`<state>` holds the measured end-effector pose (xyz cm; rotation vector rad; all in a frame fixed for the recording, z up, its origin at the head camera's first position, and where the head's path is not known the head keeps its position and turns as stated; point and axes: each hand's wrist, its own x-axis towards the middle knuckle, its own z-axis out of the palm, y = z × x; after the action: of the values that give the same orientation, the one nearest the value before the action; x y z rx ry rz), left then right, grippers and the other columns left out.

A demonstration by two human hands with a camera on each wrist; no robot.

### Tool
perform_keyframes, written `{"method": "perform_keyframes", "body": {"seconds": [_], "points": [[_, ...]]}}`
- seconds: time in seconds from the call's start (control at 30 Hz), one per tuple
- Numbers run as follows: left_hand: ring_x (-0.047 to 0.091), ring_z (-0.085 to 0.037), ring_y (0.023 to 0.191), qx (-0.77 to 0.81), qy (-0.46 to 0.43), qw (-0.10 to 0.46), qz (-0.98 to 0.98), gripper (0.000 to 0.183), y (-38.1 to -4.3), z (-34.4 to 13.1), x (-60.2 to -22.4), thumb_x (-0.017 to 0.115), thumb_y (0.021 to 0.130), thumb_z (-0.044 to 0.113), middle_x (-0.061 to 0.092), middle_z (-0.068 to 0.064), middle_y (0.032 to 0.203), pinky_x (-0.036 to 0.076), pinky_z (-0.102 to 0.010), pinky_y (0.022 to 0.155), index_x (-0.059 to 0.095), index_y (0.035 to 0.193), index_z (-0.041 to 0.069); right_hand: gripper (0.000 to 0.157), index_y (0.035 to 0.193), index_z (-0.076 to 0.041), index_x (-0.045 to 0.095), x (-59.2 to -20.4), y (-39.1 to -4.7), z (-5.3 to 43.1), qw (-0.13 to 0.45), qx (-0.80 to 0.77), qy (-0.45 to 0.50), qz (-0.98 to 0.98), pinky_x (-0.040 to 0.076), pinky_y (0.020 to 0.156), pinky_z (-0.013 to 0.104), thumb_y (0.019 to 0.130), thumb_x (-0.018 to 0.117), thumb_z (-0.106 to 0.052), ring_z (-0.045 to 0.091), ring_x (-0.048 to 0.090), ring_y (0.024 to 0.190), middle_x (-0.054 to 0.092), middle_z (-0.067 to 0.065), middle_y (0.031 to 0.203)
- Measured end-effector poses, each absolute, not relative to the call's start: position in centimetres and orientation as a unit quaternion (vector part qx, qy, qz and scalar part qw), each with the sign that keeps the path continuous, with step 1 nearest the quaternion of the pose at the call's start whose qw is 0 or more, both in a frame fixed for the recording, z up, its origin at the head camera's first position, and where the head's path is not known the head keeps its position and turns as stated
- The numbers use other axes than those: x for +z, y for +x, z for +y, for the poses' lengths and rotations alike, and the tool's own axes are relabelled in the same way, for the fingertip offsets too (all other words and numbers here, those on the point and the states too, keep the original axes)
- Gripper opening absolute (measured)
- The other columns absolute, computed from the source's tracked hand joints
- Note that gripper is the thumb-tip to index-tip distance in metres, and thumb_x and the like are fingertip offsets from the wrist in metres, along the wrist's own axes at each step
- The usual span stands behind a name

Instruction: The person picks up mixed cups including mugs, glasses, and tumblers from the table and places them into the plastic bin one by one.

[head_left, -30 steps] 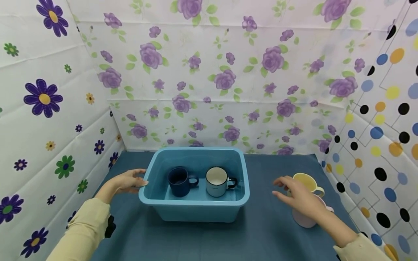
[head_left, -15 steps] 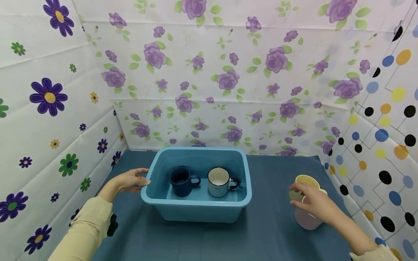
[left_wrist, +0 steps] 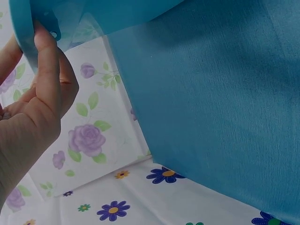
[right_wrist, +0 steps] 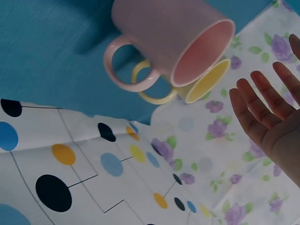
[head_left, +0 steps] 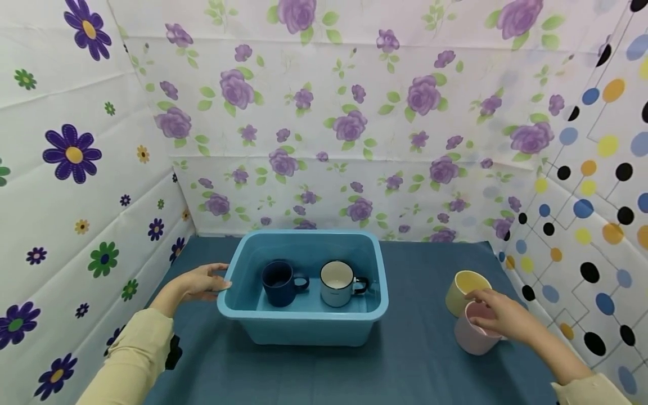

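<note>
Perhaps steadying it, your left hand (head_left: 198,282) pinches the tub (head_left: 309,331); your right hand (head_left: 506,318), loose-fingered, hovers by the pink mug (head_left: 471,337).

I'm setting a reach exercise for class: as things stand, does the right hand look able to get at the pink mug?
Probably yes: the right hand is close to the pink mug, with nothing visible between them; the yellow mug stands just beyond, seemingly out of the way.

The left hand (left_wrist: 44,93) is holding the bin (left_wrist: 117,16) by its rim — blue cloth (left_wrist: 211,103) is spreading beside the grip, flowered sheeting (left_wrist: 112,150) showing behind.
</note>
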<state>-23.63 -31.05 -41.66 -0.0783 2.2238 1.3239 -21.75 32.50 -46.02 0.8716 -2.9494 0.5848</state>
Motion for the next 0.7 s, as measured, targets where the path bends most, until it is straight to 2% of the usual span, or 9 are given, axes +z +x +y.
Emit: {"method": "perform_keyframes", "body": {"seconds": [0.2, 0.43, 0.57, 0.7], "points": [[0.059, -0.032, 0.111, 0.488, -0.032, 0.271, 0.829, 0.075, -23.5, -31.2, -41.5, 0.058, 0.094, 0.015, 0.046, -0.033, 0.129, 0.047, -0.053, 0.095, 0.010, 0.146, -0.009, 0.048, 0.116, -0.002, 0.057, -46.7, -22.7, 33.2, -0.021, 0.178, 0.273, -0.945, 0.052, 0.073, 0.046, 0.078, 0.075, -0.025, 0.037, 0.060, 0.096, 0.058, 0.018, 0.110], [0.059, -0.032, 0.110, 0.491, -0.033, 0.272, 0.827, 0.074, -23.3, -31.4, -41.4, 0.058, 0.094, 0.015, 0.047, -0.031, 0.127, 0.047, -0.053, 0.095, 0.010, 0.146, -0.010, 0.057, 0.121, -0.001, 0.053, -46.9, -23.1, 33.7, -0.060, 0.191, 0.280, -0.939, 0.050, 0.070, 0.048, 0.076, 0.077, -0.028, 0.041, 0.057, 0.096, 0.053, 0.025, 0.117], [0.059, -0.031, 0.111, 0.495, -0.030, 0.271, 0.825, 0.075, -23.2, -31.4, -41.6, 0.058, 0.094, 0.015, 0.050, -0.029, 0.125, 0.047, -0.053, 0.095, 0.010, 0.145, -0.010, 0.066, 0.126, 0.001, 0.048, -47.1, -23.1, 34.0, -0.097, 0.200, 0.269, -0.937, 0.050, 0.069, 0.051, 0.075, 0.078, -0.028, 0.045, 0.054, 0.097, 0.047, 0.032, 0.120], [0.060, -0.028, 0.108, 0.499, -0.026, 0.268, 0.824, 0.074, -23.2, -31.5, -41.7, 0.058, 0.094, 0.014, 0.051, -0.028, 0.124, 0.048, -0.052, 0.094, 0.011, 0.146, -0.009, 0.074, 0.131, 0.001, 0.041, -47.6, -23.3, 34.0, -0.139, 0.195, 0.231, -0.943, 0.051, 0.070, 0.051, 0.075, 0.078, -0.029, 0.042, 0.055, 0.094, 0.043, 0.034, 0.118]]}}
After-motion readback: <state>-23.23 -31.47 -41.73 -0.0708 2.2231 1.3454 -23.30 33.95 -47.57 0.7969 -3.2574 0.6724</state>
